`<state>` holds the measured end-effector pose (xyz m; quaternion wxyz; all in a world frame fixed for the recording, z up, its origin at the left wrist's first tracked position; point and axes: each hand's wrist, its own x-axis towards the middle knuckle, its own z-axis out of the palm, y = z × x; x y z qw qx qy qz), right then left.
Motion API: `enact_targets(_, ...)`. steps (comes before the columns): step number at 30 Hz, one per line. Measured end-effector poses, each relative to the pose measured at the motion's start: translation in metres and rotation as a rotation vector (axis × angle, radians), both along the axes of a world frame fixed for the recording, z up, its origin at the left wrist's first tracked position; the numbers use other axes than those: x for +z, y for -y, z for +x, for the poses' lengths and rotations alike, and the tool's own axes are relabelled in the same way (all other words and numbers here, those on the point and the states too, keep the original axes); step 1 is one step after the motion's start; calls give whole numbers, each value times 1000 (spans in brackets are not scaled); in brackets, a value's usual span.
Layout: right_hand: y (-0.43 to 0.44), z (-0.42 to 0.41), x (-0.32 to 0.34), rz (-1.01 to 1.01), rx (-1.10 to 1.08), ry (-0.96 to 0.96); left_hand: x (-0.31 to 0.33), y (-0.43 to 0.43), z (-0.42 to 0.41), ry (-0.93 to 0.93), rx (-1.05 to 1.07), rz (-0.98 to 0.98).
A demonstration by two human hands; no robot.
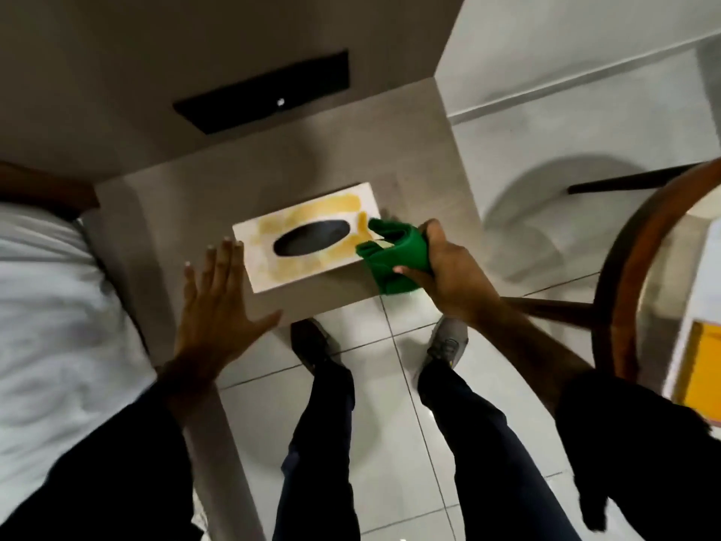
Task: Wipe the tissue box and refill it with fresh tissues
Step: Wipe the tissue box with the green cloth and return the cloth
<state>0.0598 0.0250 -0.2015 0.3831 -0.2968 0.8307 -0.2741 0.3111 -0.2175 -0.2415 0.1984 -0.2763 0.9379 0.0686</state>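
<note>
A white tissue box (269, 267) with yellow smears on its top and a dark oval slot lies flat on a small grey bedside table (156, 228). No tissue shows in the slot. My right hand (448, 275) grips a bunched green cloth (390, 255) at the box's right end, and the cloth touches the box's right edge. My left hand (214, 306) hovers flat with fingers spread just left of the box, its fingertips at the box's near-left corner.
A bed with white sheets (50, 306) borders the table on the left. A black panel (265, 91) is set in the wall behind. A round wooden chair frame (632, 267) stands on the white tiled floor at right, next to a yellow object (702, 372). My feet stand below the table edge.
</note>
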Motion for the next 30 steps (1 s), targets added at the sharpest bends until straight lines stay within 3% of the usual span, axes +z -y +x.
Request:
enact_targets(5,71,16,-54,106,77,-243,-38,55,25,11,16,90)
enact_targets(10,89,33,-81,208,162,-436,-65,77,17,2,-5,187)
enact_targets(23,125,-5,-93,227,427,-409,-91,88,1,-145,79,400)
enact_targets(30,98,27,-97,189,198,-403,-89,88,-7,-202,70,453)
